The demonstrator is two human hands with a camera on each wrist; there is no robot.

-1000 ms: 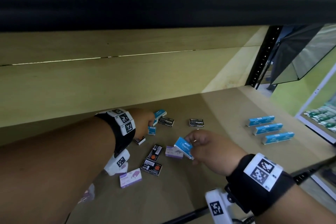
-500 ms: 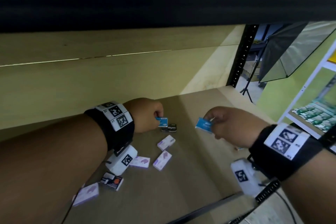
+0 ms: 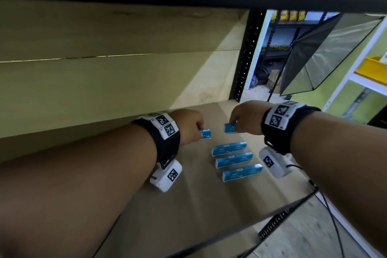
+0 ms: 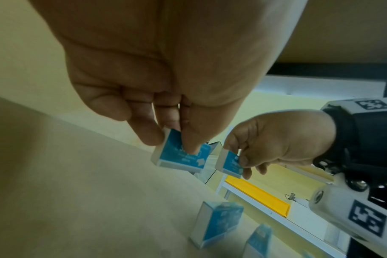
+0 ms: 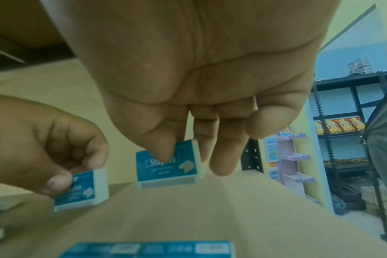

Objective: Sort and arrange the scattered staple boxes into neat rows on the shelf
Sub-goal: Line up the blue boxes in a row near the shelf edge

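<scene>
My left hand [image 3: 191, 130] pinches a small blue staple box [image 3: 205, 133] between thumb and fingers, just above the shelf board [image 3: 188, 205]; the left wrist view shows the same box [image 4: 181, 155] under my thumb. My right hand [image 3: 244, 121] pinches a second blue staple box [image 3: 230, 128], whose "Staples" face [image 5: 168, 165] shows in the right wrist view. Both boxes hang side by side, a little apart, behind three rows of blue staple boxes [image 3: 233, 158] that lie parallel on the shelf.
The shelf's back wall [image 3: 104, 81] rises right behind my hands. A black perforated upright [image 3: 245, 56] marks the shelf's right end. A softbox [image 3: 326, 52] and other racks stand beyond it. Cables [image 3: 326, 205] run along the front edge.
Both hands have carried their blue boxes right, away from the scattered purple and black boxes, to the far side of the three blue rows. The scattered boxes have left the head view.
</scene>
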